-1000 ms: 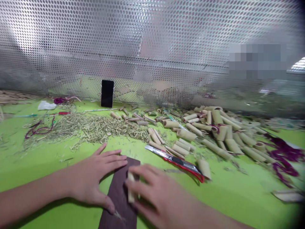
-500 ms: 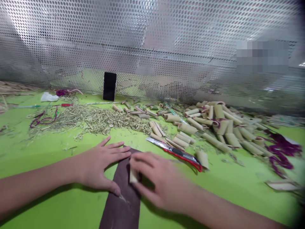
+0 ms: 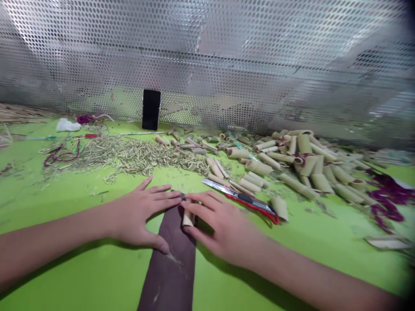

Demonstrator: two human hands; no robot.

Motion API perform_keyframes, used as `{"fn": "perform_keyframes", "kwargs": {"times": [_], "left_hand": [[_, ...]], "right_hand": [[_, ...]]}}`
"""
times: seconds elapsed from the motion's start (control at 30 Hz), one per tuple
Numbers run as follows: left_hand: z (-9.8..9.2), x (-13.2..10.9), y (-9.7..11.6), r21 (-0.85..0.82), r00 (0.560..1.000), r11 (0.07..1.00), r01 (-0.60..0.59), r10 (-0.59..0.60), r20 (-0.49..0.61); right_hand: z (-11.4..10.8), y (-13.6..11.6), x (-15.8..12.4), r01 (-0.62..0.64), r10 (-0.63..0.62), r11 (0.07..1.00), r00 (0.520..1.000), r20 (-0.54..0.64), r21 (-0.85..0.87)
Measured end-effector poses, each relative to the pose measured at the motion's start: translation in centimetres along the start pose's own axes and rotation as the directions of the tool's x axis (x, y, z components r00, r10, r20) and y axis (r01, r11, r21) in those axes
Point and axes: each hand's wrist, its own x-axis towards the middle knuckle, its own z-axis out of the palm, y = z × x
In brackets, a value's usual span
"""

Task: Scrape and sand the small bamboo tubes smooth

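A dark brown strip (image 3: 171, 272), which looks like sandpaper, lies on the green table and carries pale dusty streaks. My left hand (image 3: 139, 216) rests flat with fingers spread, its fingertips and thumb on the strip's left side. In my right hand (image 3: 223, 224) a short pale piece of hollow stem (image 3: 188, 218) is held between thumb and fingers against the strip's upper part. The fingers cover some of that piece. Just beyond the right hand lies a red box cutter (image 3: 243, 199) with its blade out.
Cut tube pieces (image 3: 311, 164) are heaped at the right, beside purple thread (image 3: 389, 194). Straw-like shavings (image 3: 139, 155) spread across the middle. A phone (image 3: 151, 109) leans upright against the perforated metal screen (image 3: 207, 65) at the back. A red-handled tool (image 3: 92, 136) lies at left.
The stem piece in my right hand has shifted slightly along the strip. My left hand stays spread on the strip, and the whole view has tilted a little.
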Motion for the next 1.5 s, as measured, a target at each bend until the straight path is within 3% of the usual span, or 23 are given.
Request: {"fn": "perform_keyframes", "kwargs": {"times": [0.13,0.27,0.3,0.4,0.43,0.53,0.57,0.67,0.7,0.8,0.83,0.97,1.0,1.1,1.27,1.4,1.5], "left_hand": [[0.04,-0.01,-0.05,0.011,1.0,1.0,-0.006,0.006,-0.005],[-0.13,-0.01,0.09,0.018,1.0,1.0,0.014,-0.014,0.01],[-0.17,-0.01,0.12,0.02,1.0,1.0,0.013,-0.014,0.013],[-0.2,-0.04,0.18,0.023,1.0,1.0,-0.001,0.0,0.01],[-0.18,-0.07,0.18,0.022,1.0,1.0,-0.005,0.005,0.006],[-0.1,-0.13,0.15,0.021,1.0,1.0,-0.004,0.004,-0.006],[-0.08,-0.15,0.13,0.022,1.0,1.0,-0.004,0.005,-0.005],[-0.06,-0.18,0.08,0.028,1.0,1.0,-0.007,0.007,0.001],[-0.06,-0.19,0.08,0.03,1.0,1.0,-0.004,0.004,0.002],[-0.09,-0.2,0.09,0.037,1.0,0.999,0.007,-0.007,0.0],[-0.11,-0.2,0.1,0.038,1.0,0.999,0.008,-0.008,0.002],[-0.17,-0.18,0.16,0.04,1.0,0.999,0.009,-0.01,0.022],[-0.18,-0.18,0.17,0.04,1.0,0.999,0.014,-0.015,0.024],[-0.16,-0.2,0.14,0.04,0.999,0.999,0.026,-0.027,0.017],[0.05,-0.34,-0.11,0.056,1.0,0.998,0.003,-0.003,0.005],[0.22,-0.42,-0.28,0.067,1.0,0.998,0.004,-0.003,-0.008],[0.13,-0.41,-0.2,0.07,1.0,0.998,-0.001,0.001,0.002]], "right_hand": [[-0.13,-0.43,-0.04,0.181,-0.19,0.974,0.98,0.059,0.137],[-0.24,-0.16,0.22,-0.035,0.032,0.994,0.999,0.031,0.106],[-0.24,-0.13,0.27,-0.022,0.018,0.994,0.999,0.03,0.108],[-0.31,-0.25,0.26,0.169,-0.184,0.972,0.979,0.082,0.163],[-0.37,-0.32,0.21,0.163,-0.177,0.976,0.98,0.088,0.146],[-0.52,-0.55,-0.03,-0.014,0.012,0.999,0.997,0.071,0.03],[-0.51,-0.63,-0.11,-0.008,0.005,0.999,0.998,0.07,0.039],[-0.32,-0.75,-0.17,0.164,-0.184,0.969,0.978,0.1,0.186],[-0.25,-0.71,-0.11,0.155,-0.178,0.967,0.979,0.103,0.201],[-0.21,-0.59,0.1,-0.076,0.069,0.993,0.994,0.08,0.085],[-0.23,-0.6,0.13,-0.103,0.099,0.993,0.992,0.073,0.055],[-0.25,-0.49,0.06,0.109,-0.122,0.988,0.986,0.116,0.112],[-0.22,-0.36,0.05,0.086,-0.097,0.992,0.989,0.109,0.096],[-0.13,-0.15,0.05,-0.127,0.128,0.992,0.99,0.051,-0.015],[-0.3,-0.7,0.08,-0.029,0.017,0.992,0.995,0.1,0.121],[-0.55,-0.88,0.13,-0.164,0.16,0.985,0.985,0.066,0.055],[-0.48,-1.02,-0.05,0.046,-0.06,0.991,0.992,0.11,0.128]]}}
